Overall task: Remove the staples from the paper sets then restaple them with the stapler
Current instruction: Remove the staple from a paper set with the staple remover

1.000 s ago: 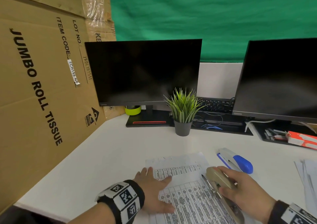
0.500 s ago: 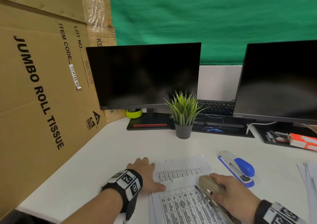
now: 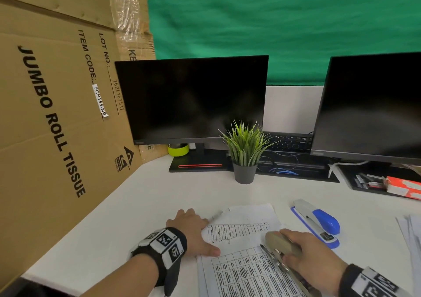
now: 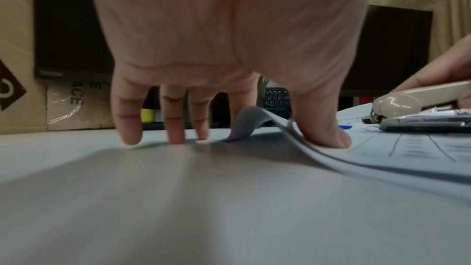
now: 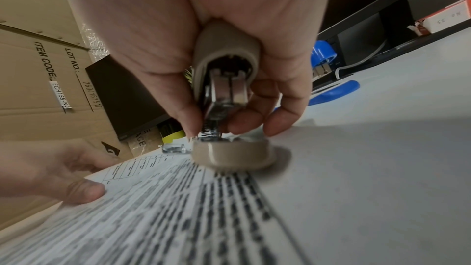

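A printed paper set (image 3: 246,228) lies on the white desk in front of me. My left hand (image 3: 193,233) is at its left edge. The thumb (image 4: 328,138) presses on the sheets, and the other fingertips (image 4: 175,138) touch the desk. The paper's edge (image 4: 248,116) bows up between thumb and index finger. My right hand (image 3: 303,251) grips a beige stapler (image 3: 280,242) standing on the page, its nose pointing away from me. From the right wrist, the fingers (image 5: 280,120) wrap its metal underside above the beige base (image 5: 229,154). A blue and white stapler (image 3: 319,221) lies just right of the paper.
A potted plant (image 3: 246,151) stands behind the paper, with two dark monitors (image 3: 193,98) (image 3: 373,105) and a keyboard (image 3: 287,140) further back. A cardboard box (image 3: 45,114) walls the left side. More sheets (image 3: 410,228) and a red box (image 3: 403,186) are at the right.
My left hand slid left, from lying flat on the page to its left edge, which now bows up. The right hand kept its grip on the beige stapler and barely moved.
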A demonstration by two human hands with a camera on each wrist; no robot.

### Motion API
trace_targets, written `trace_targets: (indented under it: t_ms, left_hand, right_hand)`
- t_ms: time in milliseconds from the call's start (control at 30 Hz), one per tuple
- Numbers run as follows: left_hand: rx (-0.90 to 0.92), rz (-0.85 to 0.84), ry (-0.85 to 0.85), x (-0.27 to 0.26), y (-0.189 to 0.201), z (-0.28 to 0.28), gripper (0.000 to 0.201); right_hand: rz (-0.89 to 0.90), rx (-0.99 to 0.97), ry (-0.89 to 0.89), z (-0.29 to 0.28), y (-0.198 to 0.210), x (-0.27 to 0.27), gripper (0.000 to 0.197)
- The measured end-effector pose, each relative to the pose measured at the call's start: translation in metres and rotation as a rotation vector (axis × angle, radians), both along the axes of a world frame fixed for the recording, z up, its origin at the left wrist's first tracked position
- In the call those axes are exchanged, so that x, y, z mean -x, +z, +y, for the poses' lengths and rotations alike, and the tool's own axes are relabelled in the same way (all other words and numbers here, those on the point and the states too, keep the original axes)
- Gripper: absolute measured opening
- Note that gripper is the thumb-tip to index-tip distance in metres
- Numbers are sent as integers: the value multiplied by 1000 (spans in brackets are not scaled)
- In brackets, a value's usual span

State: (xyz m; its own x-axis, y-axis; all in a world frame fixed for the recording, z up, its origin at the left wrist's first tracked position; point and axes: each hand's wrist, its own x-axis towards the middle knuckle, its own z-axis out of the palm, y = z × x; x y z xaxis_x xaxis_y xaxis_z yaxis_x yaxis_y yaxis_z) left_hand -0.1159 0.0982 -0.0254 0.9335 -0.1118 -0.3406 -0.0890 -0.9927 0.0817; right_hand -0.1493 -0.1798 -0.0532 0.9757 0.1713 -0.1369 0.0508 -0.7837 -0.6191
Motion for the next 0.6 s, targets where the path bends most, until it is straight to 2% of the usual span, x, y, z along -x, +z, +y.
trace_targets:
  t_ms: [133, 200, 267, 300, 333, 400, 467, 600]
  left_hand:
    - [130, -97, 44, 6, 5, 1, 59]
    - [228, -226, 81, 9, 8, 0, 50]
    - [353, -359, 92, 13, 12, -4, 32]
    - [432, -376, 99, 17, 15, -7, 27]
    - [526, -340, 107, 21, 19, -11, 28]
    - [716, -145, 134, 31, 23, -21, 44]
    - [878, -20, 178, 38, 23, -31, 55]
    - [1065, -169, 347, 42, 24, -31, 46]
  right_hand:
    - [8, 3, -23, 4, 7, 3, 46]
    - [14, -18, -43, 7, 8, 3, 48]
    - [11, -59, -50, 12, 11, 4, 48]
    - [6, -98, -54, 16, 16, 5, 45]
    - [5, -160, -52, 23, 24, 9, 42]
    - [1, -299, -23, 41, 42, 19, 49]
    - [-44, -346, 29, 59, 54, 26, 50]
    - [-106, -398, 81, 88, 60, 31, 46]
